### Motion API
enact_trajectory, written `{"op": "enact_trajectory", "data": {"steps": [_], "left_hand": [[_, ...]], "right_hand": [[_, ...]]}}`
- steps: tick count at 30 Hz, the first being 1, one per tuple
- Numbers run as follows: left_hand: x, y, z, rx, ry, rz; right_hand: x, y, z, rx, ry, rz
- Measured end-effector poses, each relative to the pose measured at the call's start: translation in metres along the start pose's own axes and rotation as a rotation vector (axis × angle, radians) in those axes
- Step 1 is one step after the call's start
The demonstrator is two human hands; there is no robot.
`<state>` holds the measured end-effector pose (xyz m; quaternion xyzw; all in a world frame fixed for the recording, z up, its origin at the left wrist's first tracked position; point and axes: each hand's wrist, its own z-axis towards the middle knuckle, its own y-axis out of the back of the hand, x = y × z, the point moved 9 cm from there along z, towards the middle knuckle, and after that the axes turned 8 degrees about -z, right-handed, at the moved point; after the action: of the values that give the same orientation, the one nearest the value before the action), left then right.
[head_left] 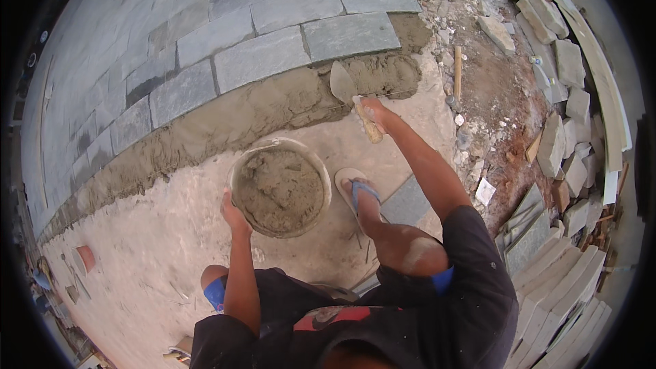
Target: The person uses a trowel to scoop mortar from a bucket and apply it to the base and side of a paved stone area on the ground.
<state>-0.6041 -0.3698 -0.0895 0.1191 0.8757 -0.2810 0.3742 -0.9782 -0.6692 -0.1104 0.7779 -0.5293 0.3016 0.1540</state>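
Observation:
My right hand [372, 113] is closed round the wooden handle of a trowel [342, 83]. The trowel's blade lies at a strip of wet mortar [260, 111], in front of the laid grey stone tiles [263, 61]. A thin string crosses the mortar near the blade. Beside my left leg stands a round bucket [325, 176], filled with mortar [281, 188]. My left hand [234, 213] is at the bucket's near left side and seems to grip its rim; the fingers are partly hidden by the bucket.
A loose grey slab [410, 206] lies by my right foot. Stacked slabs [560, 301] and stone pieces [570, 65] line the right side. Rubble and a hammer with a wooden handle [458, 72] lie at the tiles' right. A reddish piece [85, 258] sits at far left.

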Motion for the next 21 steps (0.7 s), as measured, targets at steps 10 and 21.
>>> {"op": "enact_trajectory", "data": {"steps": [10, 21], "left_hand": [[-0.008, -0.011, -0.006, -0.002, -0.025, 0.041], [-0.004, -0.009, -0.015, -0.014, -0.024, 0.055]], "right_hand": [[0.02, -0.007, 0.019, -0.231, 0.605, -1.164], [0.069, 0.012, -0.024, -0.524, 0.334, -1.301]]}}
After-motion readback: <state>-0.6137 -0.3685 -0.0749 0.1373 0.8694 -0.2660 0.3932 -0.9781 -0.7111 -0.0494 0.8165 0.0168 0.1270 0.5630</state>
